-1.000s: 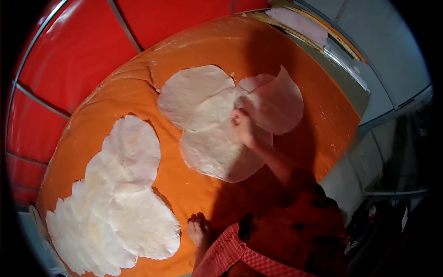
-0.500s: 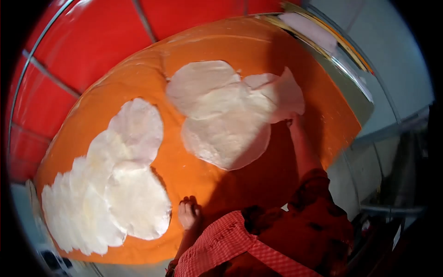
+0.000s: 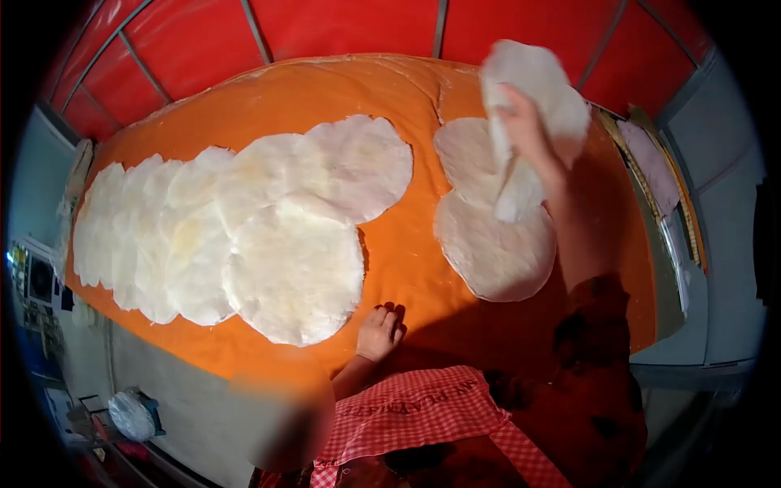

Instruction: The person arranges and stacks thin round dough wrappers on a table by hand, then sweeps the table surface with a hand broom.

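My right hand [image 3: 529, 130] grips a thin round flatbread sheet [image 3: 547, 85], which hangs folded and partly blurred above the far right of the orange cloth [image 3: 407, 268]. Its lower end overlaps two more flatbread sheets: one pale round [image 3: 462, 154] lies behind, and another [image 3: 496, 252] lies nearer me. My left hand [image 3: 381, 332] rests on the cloth near the front edge, fingers curled in, with no object visible in them. Just left of it lies a large round flatbread [image 3: 297, 272], which belongs to a long row of overlapping sheets [image 3: 191, 236].
Red padded panels [image 3: 350, 28] with metal bars rise behind the cloth. Sticks and a pale folded cloth [image 3: 651, 163] lie at the right edge. A white plastic-wrapped bundle [image 3: 132, 415] stands low on the left, beyond the cloth.
My right hand has lifted a flatbread sheet from the right group and moved away from me with it. The view has turned right. My left hand still rests on the cloth.
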